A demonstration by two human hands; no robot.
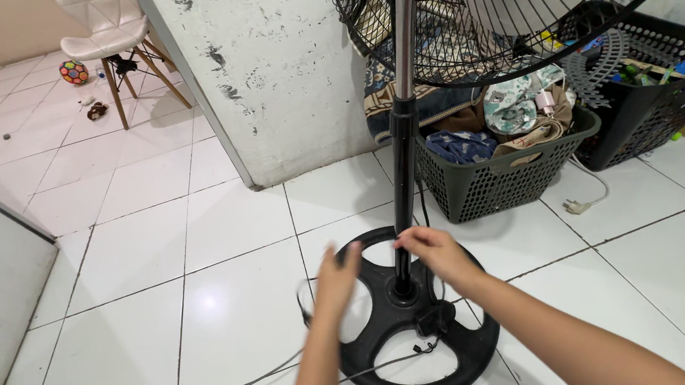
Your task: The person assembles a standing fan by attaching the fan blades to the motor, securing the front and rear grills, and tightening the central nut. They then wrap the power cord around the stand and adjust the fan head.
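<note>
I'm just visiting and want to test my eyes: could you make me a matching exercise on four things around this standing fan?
Things:
1. fan base
2. white chair
3. green basket
4. white plug

Places or states:
A. heaped with cloth and clothes
B. lying on the tiles right of the green basket
C. far back at the upper left, by a colourful ball
D. round and black, under both hands

Pairs: 1-D, 2-C, 3-A, 4-B

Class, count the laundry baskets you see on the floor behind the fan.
2. A dark green basket full of clothes sits right of the fan pole; a black basket stands at the far right. Others may be out of view.
</note>
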